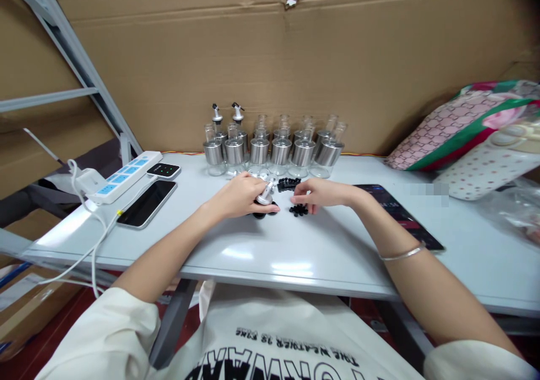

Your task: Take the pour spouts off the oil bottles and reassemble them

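My left hand is closed on a silvery-white pourer top, near the middle of the table. Round black pieces lie just under its fingers. My right hand reaches down with bent fingers over a small cluster of black parts; whether its fingertips hold one is too small to tell. Behind it lies another pile of black parts. More silvery-white tops lie partly hidden behind my left hand. Glass bottles with steel sleeves stand in rows behind; two at the back left carry pourers.
On the left are a power strip, a small black-and-white device, a phone and white cables. A tablet lies beside my right forearm. At right are a patterned bag and a dotted white item.
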Demonstrator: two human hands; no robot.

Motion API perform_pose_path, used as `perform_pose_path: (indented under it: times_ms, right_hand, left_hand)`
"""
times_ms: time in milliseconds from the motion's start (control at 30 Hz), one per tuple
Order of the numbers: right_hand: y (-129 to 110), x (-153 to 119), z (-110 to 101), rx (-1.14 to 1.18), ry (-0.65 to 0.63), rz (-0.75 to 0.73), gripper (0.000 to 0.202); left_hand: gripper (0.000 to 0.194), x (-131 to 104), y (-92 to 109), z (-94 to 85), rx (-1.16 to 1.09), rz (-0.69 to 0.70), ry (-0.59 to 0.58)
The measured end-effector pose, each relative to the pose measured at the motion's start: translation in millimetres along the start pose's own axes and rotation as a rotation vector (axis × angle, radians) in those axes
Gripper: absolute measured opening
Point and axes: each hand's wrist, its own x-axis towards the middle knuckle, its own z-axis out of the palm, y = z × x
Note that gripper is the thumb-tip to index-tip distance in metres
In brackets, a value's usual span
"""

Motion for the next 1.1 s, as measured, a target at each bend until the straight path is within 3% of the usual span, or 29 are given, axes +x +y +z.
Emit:
perform_pose_path:
  times_ms: [200,400,933,1100]
  right_hand:
    - [-8,6,12,-0.099,0.092,-0.015,0.031]
    - [-8,4,10,-0.097,0.059,-0.006,0.025]
    - [5,0,-1,-0.064,-0.039,0.009,0.058]
    - [13,1,-5,-0.253,0.06,-0.029,0.06]
  left_hand:
    - [0.047,0,1,-0.3,0.006,-0.003,0.001]
    - [0.047,0,0,-0.3,0.007,-0.004,-0.003]
    - [0.047,0,0,-0.4,-0.013,-0.01,-0.026]
    - [0.048,0,-1,-0.1,-0.016,-0.009,-0.01]
